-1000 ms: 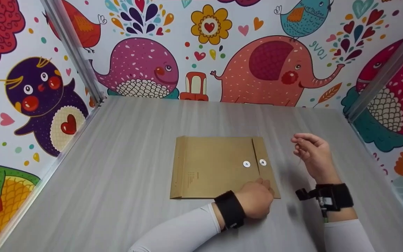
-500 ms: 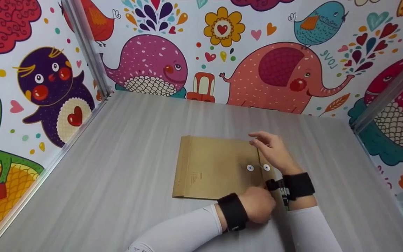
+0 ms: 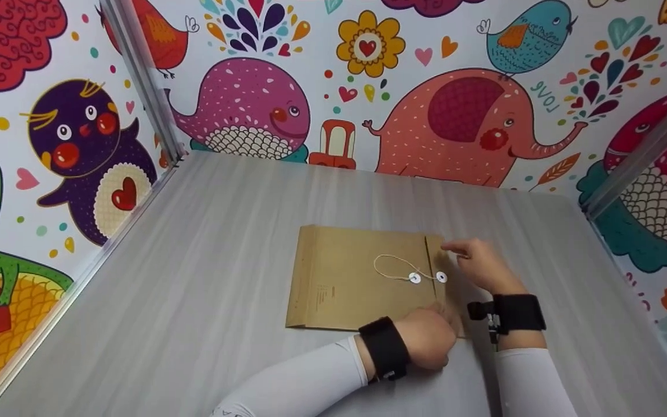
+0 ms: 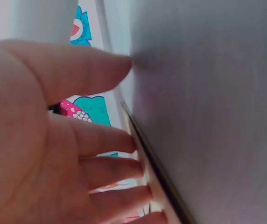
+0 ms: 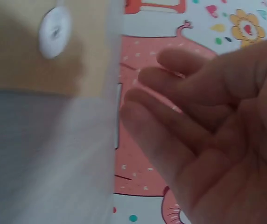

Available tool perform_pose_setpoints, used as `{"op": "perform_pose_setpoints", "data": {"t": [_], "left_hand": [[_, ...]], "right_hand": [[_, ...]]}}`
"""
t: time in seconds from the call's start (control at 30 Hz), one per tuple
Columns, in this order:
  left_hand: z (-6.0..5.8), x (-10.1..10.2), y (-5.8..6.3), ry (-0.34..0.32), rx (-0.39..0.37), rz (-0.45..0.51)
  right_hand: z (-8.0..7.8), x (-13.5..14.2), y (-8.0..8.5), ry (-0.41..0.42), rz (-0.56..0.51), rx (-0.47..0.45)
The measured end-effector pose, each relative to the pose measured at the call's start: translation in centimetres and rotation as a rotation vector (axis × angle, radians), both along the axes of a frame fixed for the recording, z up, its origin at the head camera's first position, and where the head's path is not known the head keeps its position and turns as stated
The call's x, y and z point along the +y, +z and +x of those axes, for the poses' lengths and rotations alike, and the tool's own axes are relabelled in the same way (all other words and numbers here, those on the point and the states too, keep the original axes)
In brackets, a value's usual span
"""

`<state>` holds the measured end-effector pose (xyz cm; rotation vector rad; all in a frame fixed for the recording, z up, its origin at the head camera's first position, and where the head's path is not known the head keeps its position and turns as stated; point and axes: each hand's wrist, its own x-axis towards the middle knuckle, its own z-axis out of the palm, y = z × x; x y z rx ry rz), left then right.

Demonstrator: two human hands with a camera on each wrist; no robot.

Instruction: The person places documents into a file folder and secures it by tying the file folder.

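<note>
A brown paper envelope (image 3: 362,255) lies flat on the table, its closing flap at the right end. Two white button discs sit either side of the flap edge: one on the body (image 3: 414,278), the other on the flap (image 3: 441,277). A thin pale string (image 3: 381,256) runs between them and lies in a loose loop to the left. My left hand (image 3: 426,339) rests with extended fingers on the lower right corner, the thumb apart from them in the left wrist view. Beside the flap's right edge is my right hand (image 3: 484,266), fingers loosely bent, holding nothing in the right wrist view.
The grey wood-grain table (image 3: 212,278) spreads around the envelope. Walls printed with cartoon animals (image 3: 455,127) stand at the back and sides. Metal posts (image 3: 142,81) rise at the back corners. Both wrists wear black straps (image 3: 520,313).
My right hand swung left over the envelope, then drew back to the right of the flap. A string loop now shows on the envelope. The left hand stays at the corner.
</note>
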<state>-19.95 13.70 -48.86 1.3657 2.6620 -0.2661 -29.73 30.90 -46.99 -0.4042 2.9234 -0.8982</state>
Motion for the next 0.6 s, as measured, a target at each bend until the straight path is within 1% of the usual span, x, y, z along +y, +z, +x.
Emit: {"op": "perform_pose_setpoints", "data": {"t": [0.07,0.17,0.27,0.37,0.43,0.47,0.5,0.53,0.6], "left_hand": [[-0.1,0.0,0.1,-0.005,-0.009,-0.006],[-0.4,-0.1,0.3,-0.015,-0.026,-0.003],[-0.7,-0.4,0.6,-0.019,-0.065,0.014],[-1.3,-0.9,1.1,-0.031,-0.128,0.066],[-2.1,-1.5,1.4,-0.038,-0.156,0.136],[-2.6,-1.9,1.7,-0.045,-0.153,0.169],[-3.2,-2.4,1.8,-0.037,-0.16,0.215],[-3.8,-3.0,2.0,-0.017,-0.159,0.256],[-5.2,-4.2,1.9,0.045,-0.112,0.327]], "right_hand": [[-0.1,0.0,-0.6,0.059,0.037,-0.034],[-0.3,-0.3,-1.3,0.134,0.113,-0.052],[-0.3,-0.6,-1.6,0.187,0.189,-0.031],[0.1,-0.8,-1.7,0.207,0.234,-0.012],[0.4,-1.0,-1.6,0.209,0.253,-0.009],[0.6,-1.2,-1.5,0.206,0.262,-0.008],[0.8,-1.4,-1.4,0.201,0.264,-0.021],[1.0,-1.7,-1.2,0.2,0.268,-0.029],[1.3,-2.4,-1.0,0.195,0.287,-0.045]]}}
